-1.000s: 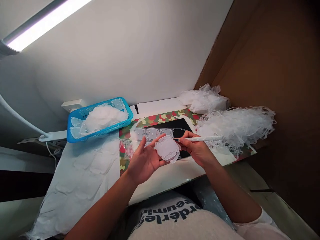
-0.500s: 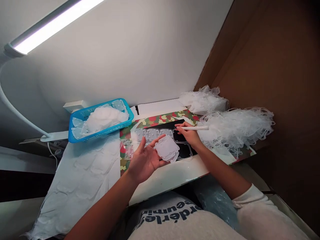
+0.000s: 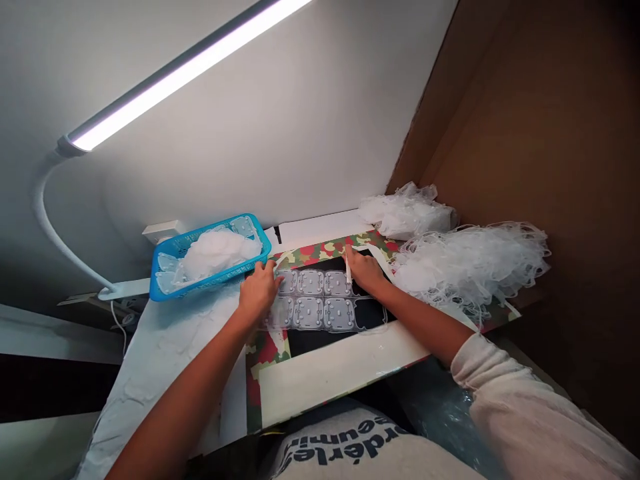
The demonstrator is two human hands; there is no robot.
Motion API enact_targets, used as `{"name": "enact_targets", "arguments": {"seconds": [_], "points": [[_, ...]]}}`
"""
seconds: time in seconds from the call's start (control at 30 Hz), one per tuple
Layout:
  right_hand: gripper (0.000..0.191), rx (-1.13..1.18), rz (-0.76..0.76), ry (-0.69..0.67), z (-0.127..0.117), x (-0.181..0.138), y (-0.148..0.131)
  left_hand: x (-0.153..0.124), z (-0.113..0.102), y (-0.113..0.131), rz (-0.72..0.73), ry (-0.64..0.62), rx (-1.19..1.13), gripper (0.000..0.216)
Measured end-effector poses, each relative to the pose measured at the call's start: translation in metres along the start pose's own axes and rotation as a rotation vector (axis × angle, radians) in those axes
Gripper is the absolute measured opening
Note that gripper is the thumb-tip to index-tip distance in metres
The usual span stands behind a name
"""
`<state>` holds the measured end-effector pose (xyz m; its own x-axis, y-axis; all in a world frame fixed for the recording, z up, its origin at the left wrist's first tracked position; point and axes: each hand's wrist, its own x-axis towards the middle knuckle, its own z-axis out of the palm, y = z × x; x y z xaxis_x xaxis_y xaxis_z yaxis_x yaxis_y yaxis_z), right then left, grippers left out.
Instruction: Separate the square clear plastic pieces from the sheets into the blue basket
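A clear plastic sheet (image 3: 309, 313) lies on a black panel (image 3: 320, 343), with two rows of moulded, rounded-square pieces in its frame. At its right end some outlines frame bare black. My right hand (image 3: 367, 272) is closed around a slim white pen-like tool (image 3: 349, 270), held upright over the upper row. At the sheet's left end, beside the basket, is my left hand (image 3: 257, 290). Its fingers are curled, and what lies between them is hidden.
A blue basket (image 3: 210, 283) of clear and whitish pieces stands left. Tangled clear plastic frames (image 3: 475, 267) pile up at right, near another heap (image 3: 410, 210). Whitish pieces cover the sheet (image 3: 185, 340) at left. A lit lamp (image 3: 190, 73) hangs above; a brown cardboard wall (image 3: 540, 147) rises right.
My left hand held a stack of rounded pieces palm-up over the sheet; it is now turned over at the left without them. The white tool has swung from level to upright.
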<state>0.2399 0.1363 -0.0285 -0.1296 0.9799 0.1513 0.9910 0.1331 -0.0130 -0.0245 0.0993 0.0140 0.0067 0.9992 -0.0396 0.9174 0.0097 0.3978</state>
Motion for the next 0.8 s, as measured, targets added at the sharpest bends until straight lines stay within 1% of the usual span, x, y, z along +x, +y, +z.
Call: {"name": "enact_targets", "arguments": {"seconds": [0.03, 0.07, 0.17, 0.23, 0.3, 0.37, 0.43, 0.47, 0.5, 0.57, 0.6, 0.67, 0.73, 0.8], "points": [[0.029, -0.003, 0.011, -0.002, -0.001, -0.001, 0.004, 0.008, -0.001, -0.003, 0.031, -0.003, 0.134, 0.029], [0.03, -0.005, 0.022, -0.004, -0.002, -0.002, 0.008, 0.014, -0.001, -0.003, 0.064, -0.025, 0.21, 0.026], [0.029, -0.016, 0.066, -0.009, -0.005, -0.006, 0.018, 0.031, 0.001, 0.007, 0.164, -0.082, 0.296, 0.018], [0.028, -0.02, 0.104, 0.0, -0.007, -0.008, 0.025, 0.042, 0.001, 0.02, 0.211, -0.071, 0.357, 0.021], [0.026, 0.015, 0.118, 0.065, -0.011, -0.01, 0.032, 0.049, 0.0, 0.036, 0.242, -0.036, 0.4, 0.029], [0.021, 0.139, 0.064, 0.191, -0.017, -0.013, 0.039, 0.048, 0.0, 0.051, 0.274, 0.001, 0.425, 0.037], [0.018, 0.356, -0.029, 0.316, -0.022, -0.02, 0.044, 0.033, 0.004, 0.063, 0.322, 0.014, 0.435, 0.045], [0.018, 0.483, -0.074, 0.346, -0.024, -0.024, 0.045, 0.021, 0.008, 0.068, 0.363, 0.0, 0.436, 0.047], [0.017, 0.607, -0.113, 0.342, -0.025, -0.03, 0.045, 0.008, 0.014, 0.071, 0.414, -0.03, 0.435, 0.049], [0.017, 0.808, -0.182, 0.242, -0.025, -0.042, 0.042, -0.022, 0.029, 0.074, 0.54, -0.13, 0.431, 0.051], [0.017, 0.875, -0.212, 0.17, -0.024, -0.047, 0.041, -0.035, 0.036, 0.075, 0.566, -0.162, 0.425, 0.056], [0.017, 0.943, -0.259, 0.058, -0.021, -0.056, 0.038, -0.054, 0.048, 0.073, 0.566, -0.187, 0.404, 0.063], [0.016, 0.958, -0.286, 0.012, -0.019, -0.061, 0.037, -0.062, 0.055, 0.071, 0.54, -0.189, 0.382, 0.062], [0.012, 0.961, -0.314, -0.017, -0.019, -0.061, 0.037, -0.062, 0.056, 0.069, 0.529, -0.199, 0.365, 0.059]]}}
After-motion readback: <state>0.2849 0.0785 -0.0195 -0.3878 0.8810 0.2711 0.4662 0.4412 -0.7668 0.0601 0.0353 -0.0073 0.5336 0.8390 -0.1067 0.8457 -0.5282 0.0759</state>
